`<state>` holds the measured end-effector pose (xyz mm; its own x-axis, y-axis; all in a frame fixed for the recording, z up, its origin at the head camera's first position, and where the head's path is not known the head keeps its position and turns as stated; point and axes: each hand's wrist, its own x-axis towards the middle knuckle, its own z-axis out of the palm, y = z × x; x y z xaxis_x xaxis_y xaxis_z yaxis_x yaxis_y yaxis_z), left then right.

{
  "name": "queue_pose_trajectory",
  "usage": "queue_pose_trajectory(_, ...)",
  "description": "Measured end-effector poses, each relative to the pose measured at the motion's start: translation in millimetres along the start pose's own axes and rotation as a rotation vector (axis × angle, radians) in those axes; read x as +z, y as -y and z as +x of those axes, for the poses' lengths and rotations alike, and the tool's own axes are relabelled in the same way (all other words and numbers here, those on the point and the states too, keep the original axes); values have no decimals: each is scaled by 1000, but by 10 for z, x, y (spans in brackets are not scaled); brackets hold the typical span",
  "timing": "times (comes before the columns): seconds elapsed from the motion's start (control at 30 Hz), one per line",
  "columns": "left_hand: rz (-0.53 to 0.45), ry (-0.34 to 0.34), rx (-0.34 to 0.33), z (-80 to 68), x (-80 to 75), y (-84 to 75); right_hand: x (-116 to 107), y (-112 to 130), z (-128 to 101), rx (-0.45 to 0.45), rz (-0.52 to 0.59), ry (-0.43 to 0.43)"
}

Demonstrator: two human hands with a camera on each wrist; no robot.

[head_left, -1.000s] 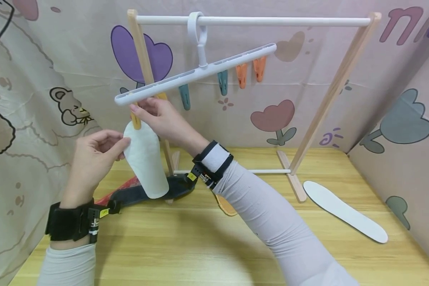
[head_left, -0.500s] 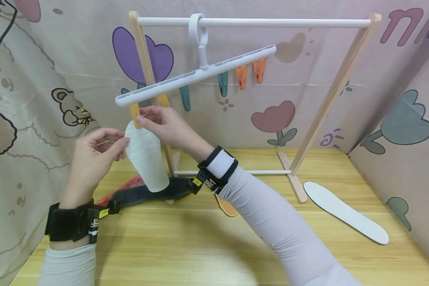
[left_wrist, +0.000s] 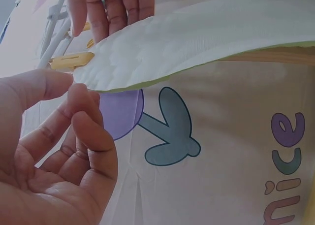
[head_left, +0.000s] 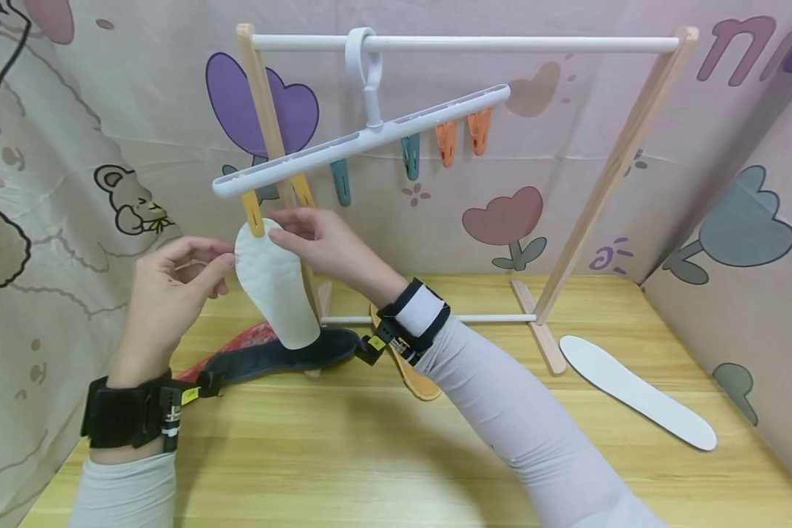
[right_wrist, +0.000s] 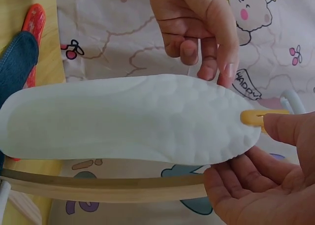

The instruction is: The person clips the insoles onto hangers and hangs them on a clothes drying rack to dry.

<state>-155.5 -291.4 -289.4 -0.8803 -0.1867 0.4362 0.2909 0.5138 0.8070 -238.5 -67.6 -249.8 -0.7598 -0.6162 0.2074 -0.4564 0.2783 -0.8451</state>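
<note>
A white insole [head_left: 273,286] hangs from a yellow clothes peg [head_left: 254,214] at the low left end of a tilted white hanger [head_left: 363,139]. My left hand [head_left: 178,279] pinches the insole's left edge between thumb and forefinger, as the left wrist view shows closely. The right hand [head_left: 330,246] is at the insole's upper right edge, just below the peg. Its fingers [right_wrist: 246,178] reach partly behind the insole, while its thumb lies near the peg, apart from the fingers. Another yellow peg [head_left: 301,191] is behind, beside the rack's left post.
The hanger hooks over the rack's top bar [head_left: 462,44], with blue pegs [head_left: 410,156] and orange pegs [head_left: 445,143] along it. On the wooden table lie a white insole [head_left: 636,392], a dark blue insole [head_left: 284,356], a red insole [head_left: 237,345] and an orange insole [head_left: 417,378].
The right hand has slid down and right, off the yellow peg to the insole's edge. The insole's lower end has swung right and slightly up. The left hand has hardly moved.
</note>
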Motion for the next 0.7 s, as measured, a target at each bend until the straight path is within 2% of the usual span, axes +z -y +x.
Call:
queue_pose_trajectory(0.37, 5, -2, -7, -16, -7, -14, -19, -134, -61, 47, 3, -9)
queue_pose_trajectory(0.7, -18, 10, 13, -23, 20, -32, -51, -288, -142, 6, 33, 12)
